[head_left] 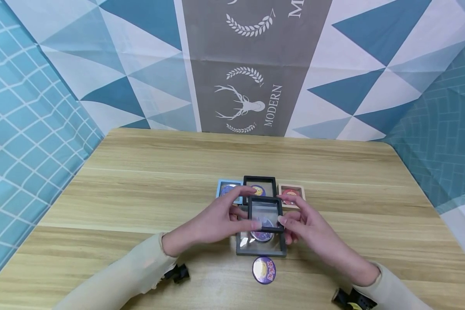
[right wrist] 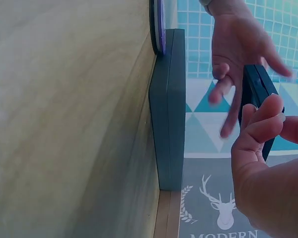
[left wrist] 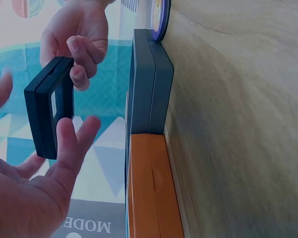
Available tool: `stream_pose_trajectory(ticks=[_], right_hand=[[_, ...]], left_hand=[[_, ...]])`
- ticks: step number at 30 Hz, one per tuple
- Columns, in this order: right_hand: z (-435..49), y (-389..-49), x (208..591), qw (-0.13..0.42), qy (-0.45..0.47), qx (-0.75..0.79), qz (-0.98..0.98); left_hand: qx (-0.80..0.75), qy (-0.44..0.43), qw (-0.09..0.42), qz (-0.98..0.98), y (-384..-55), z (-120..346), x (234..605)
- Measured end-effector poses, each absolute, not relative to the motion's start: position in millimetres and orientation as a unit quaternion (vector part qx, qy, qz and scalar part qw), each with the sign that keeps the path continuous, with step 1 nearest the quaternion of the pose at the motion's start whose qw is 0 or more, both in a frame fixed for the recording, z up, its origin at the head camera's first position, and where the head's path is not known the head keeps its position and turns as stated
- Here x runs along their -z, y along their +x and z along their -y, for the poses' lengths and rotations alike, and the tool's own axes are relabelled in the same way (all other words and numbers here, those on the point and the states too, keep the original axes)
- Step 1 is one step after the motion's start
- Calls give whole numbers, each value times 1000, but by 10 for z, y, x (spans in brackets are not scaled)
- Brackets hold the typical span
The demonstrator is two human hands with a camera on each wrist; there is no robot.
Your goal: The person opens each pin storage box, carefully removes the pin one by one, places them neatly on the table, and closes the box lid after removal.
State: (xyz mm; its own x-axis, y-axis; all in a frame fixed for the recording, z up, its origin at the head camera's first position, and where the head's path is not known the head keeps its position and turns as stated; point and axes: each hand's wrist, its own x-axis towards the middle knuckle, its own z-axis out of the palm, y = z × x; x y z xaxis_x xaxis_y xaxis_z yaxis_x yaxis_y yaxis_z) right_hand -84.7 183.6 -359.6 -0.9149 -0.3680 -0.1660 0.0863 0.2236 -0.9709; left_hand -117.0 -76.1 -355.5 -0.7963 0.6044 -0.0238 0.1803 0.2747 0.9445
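A small black display frame (head_left: pixel 265 199) with a clear window is held up above the table. My right hand (head_left: pixel 310 228) pinches its right edge between thumb and fingers. Around its left side my left hand (head_left: pixel 217 217) spreads its fingers, which look apart from the frame in the right wrist view. Beneath lies a larger dark grey display frame (head_left: pixel 261 252) with a round badge (head_left: pixel 261 236) inside, partly seen through the small window. Nearer to me, a loose purple-rimmed round badge (head_left: pixel 264 270) lies on the wooden table.
Behind the hands sit a blue frame (head_left: pixel 219 189), a black frame (head_left: pixel 259 178) and a pale pink frame (head_left: pixel 303 200), each with a badge. An orange frame (left wrist: pixel 156 188) adjoins the grey one in the left wrist view. A patterned backdrop (head_left: pixel 155 64) rises behind the table.
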Motion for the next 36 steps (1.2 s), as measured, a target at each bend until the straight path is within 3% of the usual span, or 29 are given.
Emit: stream_pose_trajectory(ticks=[22,36], right_hand=[[-1854,-857,3582,187,-109,597,-772],[-2121,-984,3446,132,-144,323,-926]], left_hand=[[-600,213,257,-727,-1191,742,3581],[-517,299,282,-751,-1170,745,3633]])
